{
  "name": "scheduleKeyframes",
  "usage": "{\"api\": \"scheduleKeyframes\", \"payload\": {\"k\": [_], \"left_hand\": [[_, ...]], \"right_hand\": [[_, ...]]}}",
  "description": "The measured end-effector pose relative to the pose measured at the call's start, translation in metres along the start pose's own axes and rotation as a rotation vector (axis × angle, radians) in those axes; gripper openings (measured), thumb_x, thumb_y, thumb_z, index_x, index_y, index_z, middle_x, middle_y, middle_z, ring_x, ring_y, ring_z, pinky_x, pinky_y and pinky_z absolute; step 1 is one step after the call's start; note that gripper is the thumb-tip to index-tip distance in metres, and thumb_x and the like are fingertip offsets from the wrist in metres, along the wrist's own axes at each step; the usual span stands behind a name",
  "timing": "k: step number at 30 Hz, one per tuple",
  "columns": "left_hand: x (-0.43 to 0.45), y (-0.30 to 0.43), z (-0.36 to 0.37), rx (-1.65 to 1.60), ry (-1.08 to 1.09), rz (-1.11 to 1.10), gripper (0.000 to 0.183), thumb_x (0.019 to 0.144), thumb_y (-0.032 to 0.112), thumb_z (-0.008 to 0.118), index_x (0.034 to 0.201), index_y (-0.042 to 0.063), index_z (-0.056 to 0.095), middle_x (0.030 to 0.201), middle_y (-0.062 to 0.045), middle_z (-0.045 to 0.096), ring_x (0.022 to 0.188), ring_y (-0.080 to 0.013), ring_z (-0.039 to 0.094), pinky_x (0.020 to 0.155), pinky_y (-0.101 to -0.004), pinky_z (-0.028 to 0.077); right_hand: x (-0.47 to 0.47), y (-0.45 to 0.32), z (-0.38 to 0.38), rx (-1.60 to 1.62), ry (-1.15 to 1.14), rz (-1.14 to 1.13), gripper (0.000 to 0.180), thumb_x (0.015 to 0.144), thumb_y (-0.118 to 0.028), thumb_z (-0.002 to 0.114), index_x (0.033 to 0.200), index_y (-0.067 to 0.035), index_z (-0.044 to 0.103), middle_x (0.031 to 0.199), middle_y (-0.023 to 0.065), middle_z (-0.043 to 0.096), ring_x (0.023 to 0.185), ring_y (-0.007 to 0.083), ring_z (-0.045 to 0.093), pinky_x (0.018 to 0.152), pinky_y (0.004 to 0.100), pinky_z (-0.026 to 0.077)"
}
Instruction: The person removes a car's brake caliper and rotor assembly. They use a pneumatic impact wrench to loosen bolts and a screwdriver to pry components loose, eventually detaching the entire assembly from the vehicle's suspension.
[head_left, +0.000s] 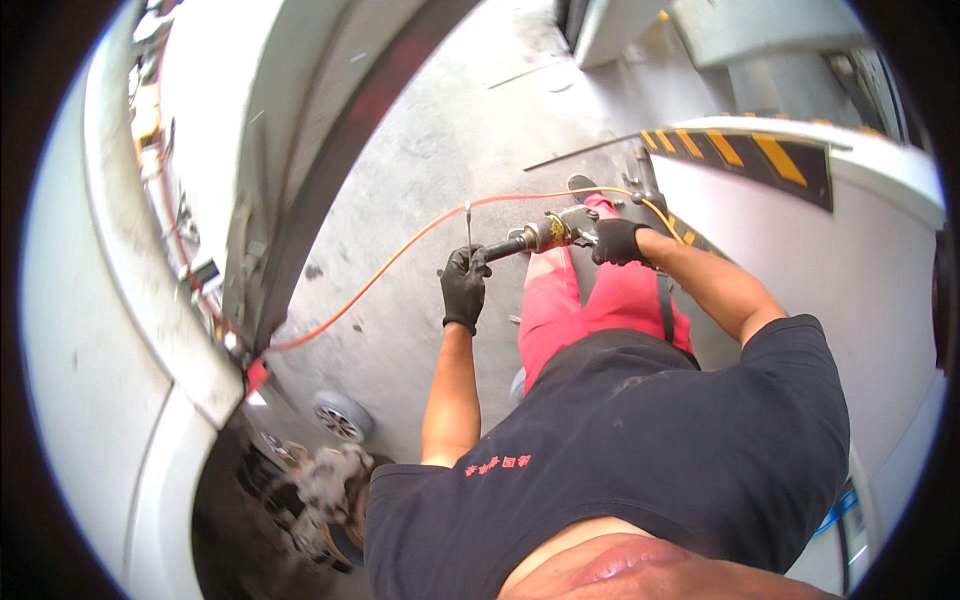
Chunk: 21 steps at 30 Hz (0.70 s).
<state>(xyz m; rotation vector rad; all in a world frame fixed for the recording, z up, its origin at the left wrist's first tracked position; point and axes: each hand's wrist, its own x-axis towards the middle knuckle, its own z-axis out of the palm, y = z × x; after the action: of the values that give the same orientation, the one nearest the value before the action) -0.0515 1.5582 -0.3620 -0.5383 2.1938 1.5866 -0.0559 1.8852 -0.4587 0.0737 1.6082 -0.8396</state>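
Across my lap lies a pneumatic impact wrench (555, 229) with a long dark shaft (505, 248) pointing left. My right hand (621, 241), in a black glove, is closed on its handle end near the trigger. My left hand (463, 286), also gloved, is closed around the shaft's far end. From the left fingers a thin metal hand tool (469, 225) sticks up; its exact kind is unclear. An orange air hose (390, 266) arcs behind both hands. Whether it joins the impact wrench is hidden near my right forearm.
A car body with an open wheel well (225, 510) is at the left; its hub and brake parts (330, 495) are exposed. A wheel (343, 416) rests on the concrete floor (420, 165). On the right stands a white lift-like structure with a black-and-yellow striped edge (739, 154). A thin bar (581, 153) adjoins it.
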Motion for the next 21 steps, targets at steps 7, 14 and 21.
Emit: {"api": "scheduleKeyframes", "payload": {"k": [7, 14, 21], "left_hand": [[0.097, -0.034, 0.072, 0.075, -0.266, -0.157, 0.018, 0.104, 0.02, 0.064, 0.104, 0.002, 0.067, 0.087, -0.002, 0.067, 0.074, -0.0099, 0.062, 0.069, -0.0267, 0.047], [0.142, -0.108, 0.148, 0.246, -0.275, -0.191, 0.027, 0.103, 0.029, 0.063, 0.104, 0.003, 0.07, 0.078, -0.003, 0.068, 0.068, -0.0086, 0.057, 0.063, -0.0276, 0.043], [0.131, -0.214, 0.162, 0.144, -0.373, -0.343, 0.025, 0.103, 0.029, 0.065, 0.103, 0.005, 0.069, 0.076, -0.001, 0.068, 0.056, -0.003, 0.044, 0.051, -0.0227, 0.033]], "right_hand": [[0.156, 0.156, 0.034, -0.349, -0.059, -0.329, 0.016, 0.08, -0.019, 0.072, 0.095, -0.017, 0.073, 0.071, 0.0034, 0.069, 0.068, 0.0208, 0.07, 0.059, 0.0409, 0.053], [0.248, 0.237, 0.009, 0.033, 0.261, 0.173, 0.025, 0.084, -0.024, 0.067, 0.106, -0.014, 0.07, 0.087, 0.0078, 0.068, 0.08, 0.0238, 0.069, 0.069, 0.0428, 0.053], [0.376, 0.341, -0.044, 0.14, 0.429, 0.42, 0.035, 0.088, -0.029, 0.062, 0.117, -0.011, 0.066, 0.103, 0.0121, 0.066, 0.093, 0.0268, 0.069, 0.08, 0.0447, 0.053]]}}
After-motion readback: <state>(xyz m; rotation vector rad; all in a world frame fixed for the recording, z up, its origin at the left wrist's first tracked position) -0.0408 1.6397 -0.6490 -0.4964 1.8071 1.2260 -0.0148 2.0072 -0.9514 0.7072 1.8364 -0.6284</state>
